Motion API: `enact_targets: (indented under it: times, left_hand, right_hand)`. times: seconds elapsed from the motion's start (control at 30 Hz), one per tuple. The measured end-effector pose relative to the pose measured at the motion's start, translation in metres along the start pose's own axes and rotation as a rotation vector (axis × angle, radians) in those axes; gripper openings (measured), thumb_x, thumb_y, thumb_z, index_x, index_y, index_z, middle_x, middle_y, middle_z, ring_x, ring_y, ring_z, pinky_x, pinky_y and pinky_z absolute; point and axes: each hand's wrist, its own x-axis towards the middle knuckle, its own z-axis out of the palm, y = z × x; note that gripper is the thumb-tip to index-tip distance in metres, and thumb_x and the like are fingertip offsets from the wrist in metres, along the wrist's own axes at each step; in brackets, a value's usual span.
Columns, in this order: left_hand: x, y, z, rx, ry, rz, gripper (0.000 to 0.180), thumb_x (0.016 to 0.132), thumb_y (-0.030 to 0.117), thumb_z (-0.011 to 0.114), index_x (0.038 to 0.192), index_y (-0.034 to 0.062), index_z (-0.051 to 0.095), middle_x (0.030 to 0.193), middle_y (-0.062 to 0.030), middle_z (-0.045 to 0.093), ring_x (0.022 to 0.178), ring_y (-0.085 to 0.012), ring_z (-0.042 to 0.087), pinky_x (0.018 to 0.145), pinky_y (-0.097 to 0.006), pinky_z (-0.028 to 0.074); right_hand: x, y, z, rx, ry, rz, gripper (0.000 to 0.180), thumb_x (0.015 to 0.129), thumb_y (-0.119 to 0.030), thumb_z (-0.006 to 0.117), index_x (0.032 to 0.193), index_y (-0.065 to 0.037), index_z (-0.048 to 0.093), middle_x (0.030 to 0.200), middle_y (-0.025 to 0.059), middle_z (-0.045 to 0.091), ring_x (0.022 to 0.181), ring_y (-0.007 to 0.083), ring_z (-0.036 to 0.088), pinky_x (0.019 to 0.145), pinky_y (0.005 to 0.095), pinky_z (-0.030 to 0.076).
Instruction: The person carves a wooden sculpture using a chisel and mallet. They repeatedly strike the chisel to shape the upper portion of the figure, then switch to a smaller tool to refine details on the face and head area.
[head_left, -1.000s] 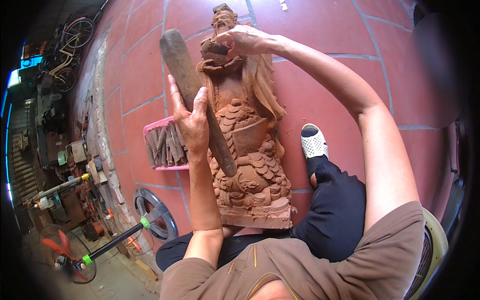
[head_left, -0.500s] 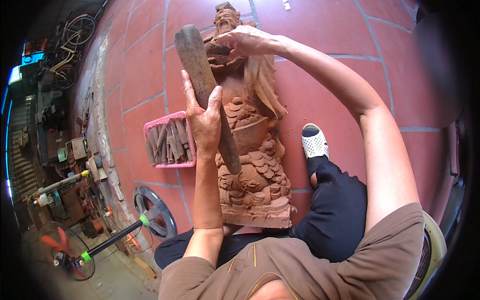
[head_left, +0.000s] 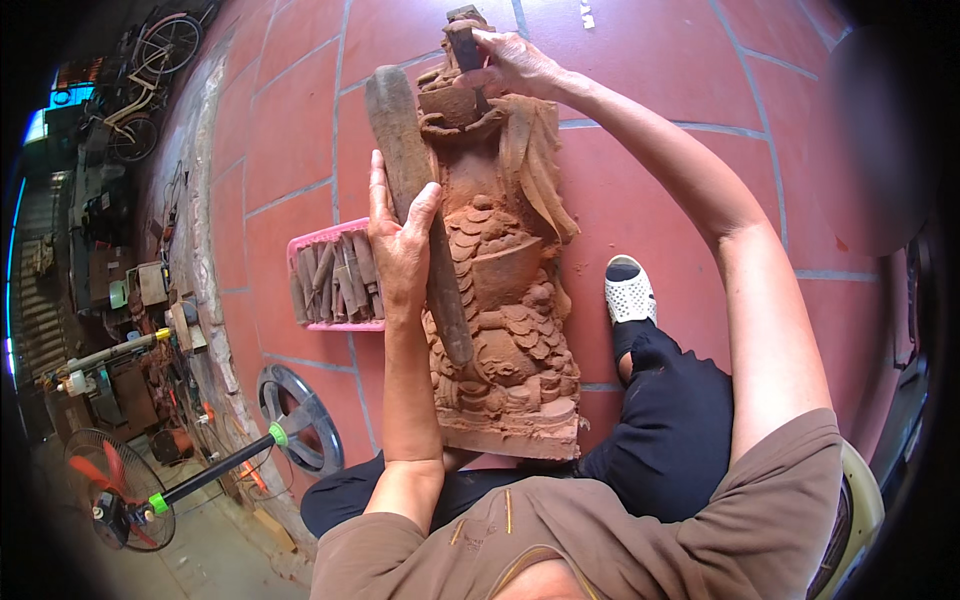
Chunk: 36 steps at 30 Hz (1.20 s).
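A reddish-brown carved wooden statue (head_left: 505, 265) of a robed figure lies on its back before me, its head away from me and its base close to my legs. My left hand (head_left: 402, 255) is closed round a long, flat wooden mallet (head_left: 392, 115), which slants over the statue's left side. Up at the figure's head, my right hand (head_left: 515, 66) grips a dark chisel (head_left: 464, 48). The chisel stands nearly upright in front of the carved face and hides most of it; its cutting end is hard to make out.
To the left, a pink basket (head_left: 296, 243) holds several wooden-handled tools (head_left: 335, 275). A fan (head_left: 115, 490) on a stand with a round grey base (head_left: 300, 420) lies at the lower left. Beyond it are a bicycle (head_left: 150, 85) and workshop clutter. My white shoe (head_left: 630, 290) rests on red tiles (head_left: 690, 330).
My right hand has moved up from the figure's chest to its head and turned the chisel more upright. The mallet's broad end has shifted slightly down and right, with my left hand still holding it.
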Motion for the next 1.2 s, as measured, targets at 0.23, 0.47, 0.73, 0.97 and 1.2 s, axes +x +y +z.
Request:
enact_targets:
  times: [0.23, 0.47, 0.73, 0.97, 1.2]
  left_hand:
    - [0.004, 0.008, -0.004, 0.125, -0.022, 0.024, 0.074, 0.093, 0.004, 0.066, 0.154, -0.0065, 0.024, 0.148, -0.0206, 0.044, 0.127, -0.0213, 0.051, 0.106, -0.032, 0.043]
    - [0.025, 0.012, 0.002, 0.390, -0.024, 0.169, 0.076, 0.093, 0.010, 0.068, 0.154, -0.0043, 0.026, 0.141, -0.0210, 0.051, 0.120, -0.0207, 0.057, 0.101, -0.032, 0.047]
    - [0.034, 0.010, -0.004, 0.432, -0.004, 0.162, 0.077, 0.092, 0.013, 0.069, 0.155, -0.0028, 0.027, 0.132, -0.0184, 0.058, 0.111, -0.0198, 0.061, 0.094, -0.030, 0.050]
    - [0.038, 0.011, -0.018, 0.208, -0.102, -0.018, 0.075, 0.093, 0.013, 0.067, 0.155, -0.0010, 0.027, 0.123, -0.0141, 0.059, 0.096, -0.0118, 0.060, 0.079, -0.025, 0.049]
    - [0.010, 0.014, -0.020, 0.057, 0.008, -0.082, 0.074, 0.094, 0.005, 0.063, 0.155, -0.0047, 0.022, 0.147, -0.0186, 0.045, 0.122, -0.0177, 0.055, 0.101, -0.029, 0.047]
  right_hand:
    - [0.004, -0.013, 0.016, -0.051, -0.092, 0.025, 0.045, 0.083, -0.033, 0.078, 0.115, -0.007, 0.060, 0.093, 0.0153, 0.071, 0.090, 0.0312, 0.069, 0.083, 0.0443, 0.053]
    - [0.007, -0.018, 0.025, -0.157, -0.189, -0.033, 0.042, 0.084, -0.030, 0.077, 0.116, -0.009, 0.060, 0.087, 0.0131, 0.069, 0.084, 0.0314, 0.070, 0.077, 0.0445, 0.053]
    - [0.008, -0.028, 0.022, -0.215, -0.227, -0.027, 0.043, 0.082, -0.030, 0.078, 0.115, -0.009, 0.060, 0.092, 0.0151, 0.072, 0.087, 0.0314, 0.071, 0.077, 0.0429, 0.055]
    - [0.004, -0.015, 0.025, -0.043, -0.059, 0.022, 0.038, 0.080, -0.031, 0.076, 0.107, -0.007, 0.065, 0.087, 0.0136, 0.070, 0.082, 0.0282, 0.071, 0.077, 0.0421, 0.055]
    - [-0.013, -0.009, 0.043, 0.324, 0.023, 0.311, 0.062, 0.077, -0.048, 0.084, 0.116, -0.004, 0.065, 0.096, 0.0089, 0.072, 0.074, 0.0144, 0.071, 0.067, 0.0281, 0.063]
